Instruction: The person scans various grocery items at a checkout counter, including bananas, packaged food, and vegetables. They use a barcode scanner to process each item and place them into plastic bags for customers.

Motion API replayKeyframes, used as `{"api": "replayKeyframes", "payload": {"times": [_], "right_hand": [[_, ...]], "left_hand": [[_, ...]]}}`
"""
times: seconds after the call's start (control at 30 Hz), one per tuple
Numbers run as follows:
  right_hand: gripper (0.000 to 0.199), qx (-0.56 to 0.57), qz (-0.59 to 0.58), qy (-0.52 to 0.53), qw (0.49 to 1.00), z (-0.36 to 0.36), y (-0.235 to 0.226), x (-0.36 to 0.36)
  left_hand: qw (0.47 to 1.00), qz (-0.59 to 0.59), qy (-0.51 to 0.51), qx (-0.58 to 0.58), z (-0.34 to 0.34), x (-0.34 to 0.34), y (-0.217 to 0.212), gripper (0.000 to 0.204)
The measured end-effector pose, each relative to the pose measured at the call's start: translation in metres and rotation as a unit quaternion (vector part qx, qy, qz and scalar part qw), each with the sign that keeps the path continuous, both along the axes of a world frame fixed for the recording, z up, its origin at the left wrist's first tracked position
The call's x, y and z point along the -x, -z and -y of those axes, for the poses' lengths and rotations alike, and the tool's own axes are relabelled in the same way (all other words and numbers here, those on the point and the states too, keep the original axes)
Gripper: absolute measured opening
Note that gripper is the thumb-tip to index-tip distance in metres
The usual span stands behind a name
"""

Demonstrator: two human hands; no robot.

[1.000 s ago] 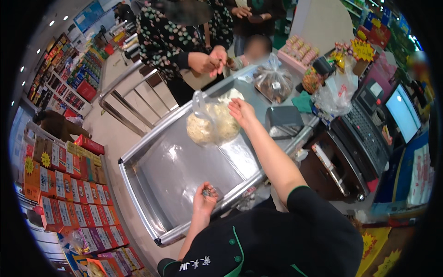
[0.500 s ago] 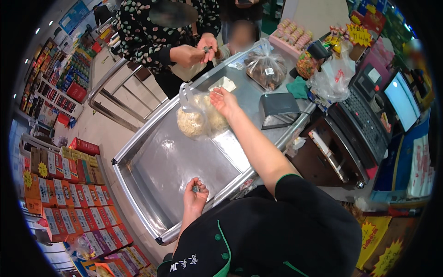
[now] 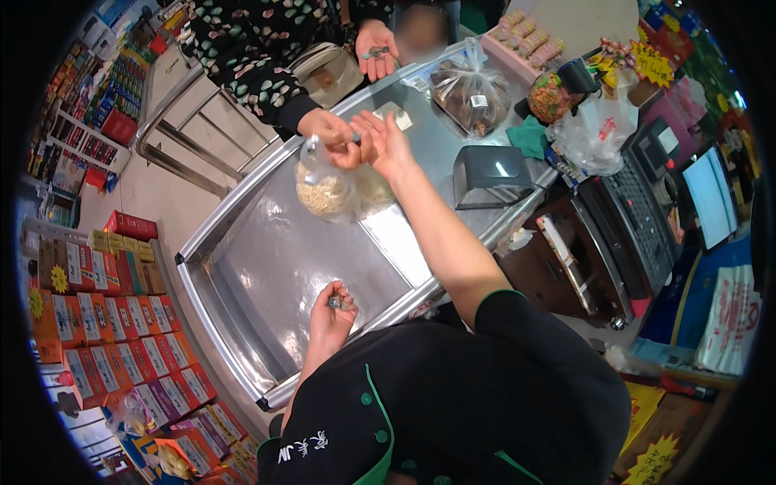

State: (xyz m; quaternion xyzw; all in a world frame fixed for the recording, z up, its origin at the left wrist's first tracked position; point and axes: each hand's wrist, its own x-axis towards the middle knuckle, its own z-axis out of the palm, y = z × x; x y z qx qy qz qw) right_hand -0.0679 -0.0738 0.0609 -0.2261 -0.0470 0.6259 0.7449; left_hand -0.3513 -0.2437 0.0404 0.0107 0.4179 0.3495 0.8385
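My left hand [image 3: 331,314] is palm up over the near edge of the metal counter [image 3: 267,242], fingers curled around small grey-green pieces [image 3: 335,302]; I cannot tell whether they are coins or folded notes. My right hand [image 3: 383,145] reaches across the counter, palm up with the fingers stretched out. At its fingertips is another person's hand [image 3: 327,133], pinching a small greenish piece [image 3: 356,138]. That person's other hand [image 3: 377,50] lies open with several similar pieces [image 3: 376,53] on the palm. Below the meeting hands stands a clear bag of pale noodle-like food [image 3: 323,194].
On the counter's right are a tied bag of dark food [image 3: 473,97], a dark grey boxy device [image 3: 491,176], a green cloth [image 3: 528,137] and a keyboard [image 3: 638,210]. A metal railing [image 3: 174,105] stands beyond the left side. Stacked cartons [image 3: 113,323] line the left.
The other person's hand has come down from their palm to my right fingertips with a small piece. My right hand has shifted slightly up and left and opened wider. My left hand still holds its pieces.
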Motion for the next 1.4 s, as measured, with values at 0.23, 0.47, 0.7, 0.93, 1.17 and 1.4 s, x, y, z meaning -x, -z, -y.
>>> {"api": "replayKeyframes", "payload": {"times": [0.23, 0.47, 0.7, 0.93, 1.17, 1.4], "right_hand": [[0.07, -0.027, -0.034, -0.071, 0.997, 0.034, 0.005, 0.019], [0.061, -0.066, -0.09, -0.102, 0.988, 0.058, 0.016, 0.027], [0.051, -0.113, -0.115, -0.13, 0.978, 0.068, 0.018, 0.039], [0.054, -0.223, -0.249, -0.139, 0.932, 0.102, -0.004, 0.045], [0.07, -0.168, -0.167, -0.062, 0.97, 0.153, -0.043, 0.055], [0.088, -0.156, -0.128, -0.038, 0.979, 0.202, -0.06, 0.055]], "left_hand": [[1.0, -0.011, -0.001, -0.008, -0.007, -0.002, -0.001, 0.011], [0.999, -0.021, 0.02, -0.013, 0.002, -0.005, 0.004, 0.011], [1.0, -0.002, 0.014, -0.022, 0.016, -0.002, -0.002, 0.011], [1.0, 0.003, -0.003, -0.025, 0.032, 0.006, -0.009, 0.012], [0.998, 0.036, 0.044, -0.03, 0.04, -0.004, -0.009, 0.013], [0.874, -0.108, 0.198, -0.43, 0.04, -0.043, -0.084, 0.028]]}}
